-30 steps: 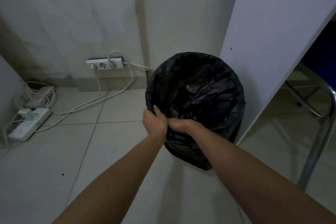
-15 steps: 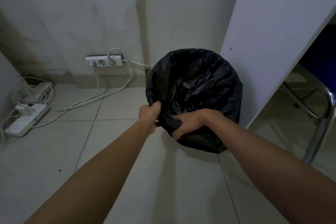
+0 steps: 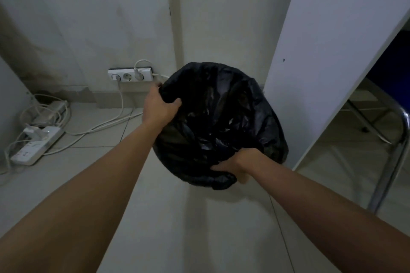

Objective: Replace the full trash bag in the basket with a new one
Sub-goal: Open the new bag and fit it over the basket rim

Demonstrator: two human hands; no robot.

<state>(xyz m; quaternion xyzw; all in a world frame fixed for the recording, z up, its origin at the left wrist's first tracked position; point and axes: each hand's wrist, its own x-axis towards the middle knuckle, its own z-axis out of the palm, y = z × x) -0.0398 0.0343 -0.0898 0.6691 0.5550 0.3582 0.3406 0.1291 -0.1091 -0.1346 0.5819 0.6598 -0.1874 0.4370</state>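
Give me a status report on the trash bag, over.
Left hand grips trash bag rim, far left. Right hand grips near rim. Bag mouth open. White panel close right.

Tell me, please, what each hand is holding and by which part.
Both grip the crinkled black plastic trash bag by its rolled rim: the left hand on the far left, the right hand at the near edge.

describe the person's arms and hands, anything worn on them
The left arm and right arm are bare as far as the frame shows, no sleeves. The left hand and right hand wear no gloves; no watch or band at either wrist. No rings on the fingers that show.
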